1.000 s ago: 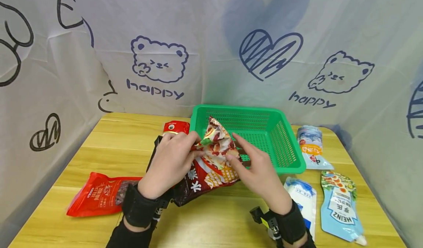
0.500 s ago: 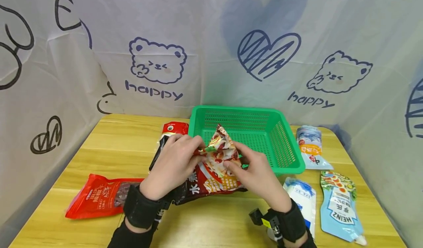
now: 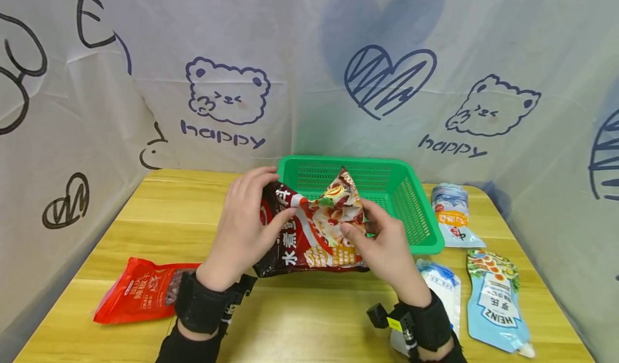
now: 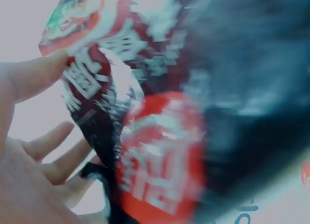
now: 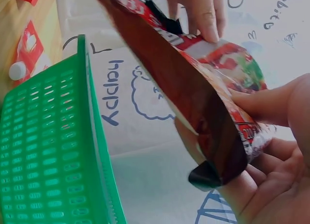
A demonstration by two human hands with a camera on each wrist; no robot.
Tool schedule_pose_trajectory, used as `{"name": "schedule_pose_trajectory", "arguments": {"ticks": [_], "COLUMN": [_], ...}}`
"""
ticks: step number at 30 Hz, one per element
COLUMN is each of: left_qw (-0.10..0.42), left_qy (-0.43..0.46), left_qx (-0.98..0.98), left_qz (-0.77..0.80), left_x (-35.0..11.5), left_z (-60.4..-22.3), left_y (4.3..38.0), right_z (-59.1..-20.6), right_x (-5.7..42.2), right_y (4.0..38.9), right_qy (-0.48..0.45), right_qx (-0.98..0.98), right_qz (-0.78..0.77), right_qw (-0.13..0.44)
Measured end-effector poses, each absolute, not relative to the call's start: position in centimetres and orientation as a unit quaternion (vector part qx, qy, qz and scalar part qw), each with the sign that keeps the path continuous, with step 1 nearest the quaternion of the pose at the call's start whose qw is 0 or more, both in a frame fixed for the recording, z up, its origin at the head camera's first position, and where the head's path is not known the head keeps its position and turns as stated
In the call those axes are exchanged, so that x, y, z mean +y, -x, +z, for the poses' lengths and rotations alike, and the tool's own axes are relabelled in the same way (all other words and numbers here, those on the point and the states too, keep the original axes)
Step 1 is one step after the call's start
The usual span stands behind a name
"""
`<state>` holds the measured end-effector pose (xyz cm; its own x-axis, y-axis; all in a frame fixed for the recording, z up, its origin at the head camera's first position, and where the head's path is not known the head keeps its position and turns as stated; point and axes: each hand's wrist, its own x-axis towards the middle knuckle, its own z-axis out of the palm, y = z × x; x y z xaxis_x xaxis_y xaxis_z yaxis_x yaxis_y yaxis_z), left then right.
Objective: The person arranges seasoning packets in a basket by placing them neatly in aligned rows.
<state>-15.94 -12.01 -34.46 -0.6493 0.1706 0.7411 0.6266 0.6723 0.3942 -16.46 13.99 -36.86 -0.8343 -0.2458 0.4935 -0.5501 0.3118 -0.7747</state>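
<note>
A dark red seasoning packet (image 3: 302, 234), with white lettering and a food picture, is held up in front of the green basket (image 3: 348, 161). My left hand (image 3: 242, 223) grips its left side, thumb on the printed front and fingers behind, as the left wrist view shows. My right hand (image 3: 387, 250) pinches the right side, its thumb pressing the front. The packet's top right corner stands up in a creased peak. In the right wrist view the packet (image 5: 193, 98) is edge-on, a plain dark red face turned to the camera.
A red dried-chili bag (image 3: 145, 296) lies at the left. On the right lie a light blue Heinz pouch (image 3: 498, 309), a blue and white pouch (image 3: 450, 212), and a white packet (image 3: 442, 285) partly behind the right wrist. A white-capped red pouch (image 5: 33, 47) shows beyond the basket.
My left hand has moved from the packet's folded middle up to its left side. The packet has risen and its front is spread wider; the right hand still holds the right side.
</note>
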Motion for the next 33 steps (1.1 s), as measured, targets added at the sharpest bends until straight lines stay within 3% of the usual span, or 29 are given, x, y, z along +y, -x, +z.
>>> {"name": "schedule_pose_trajectory", "arguments": {"ticks": [7,17,22,33], "left_qw": [0.351,0.224,0.191,0.233], "left_qy": [0.171,0.066,0.063,0.100], "left_qx": [-0.842,-0.844,-0.817,-0.807], "left_qz": [-0.372,-0.484,-0.540,-0.533], "left_x": [-12.37,-12.64,-12.78,-12.52], "left_z": [-34.51,-34.83,-34.70,-34.59], "left_y": [16.04,16.25,16.39,16.11], "right_z": [-36.86,-36.76,-36.74,-36.68], "right_x": [14.27,14.52,14.50,14.26], "right_y": [16.76,16.60,16.60,16.69], "right_qy": [-0.248,-0.258,-0.242,-0.197], "right_qx": [-0.751,-0.723,-0.732,-0.760], "right_qz": [0.581,0.597,0.599,0.604], "right_qw": [0.195,0.234,0.217,0.138]}}
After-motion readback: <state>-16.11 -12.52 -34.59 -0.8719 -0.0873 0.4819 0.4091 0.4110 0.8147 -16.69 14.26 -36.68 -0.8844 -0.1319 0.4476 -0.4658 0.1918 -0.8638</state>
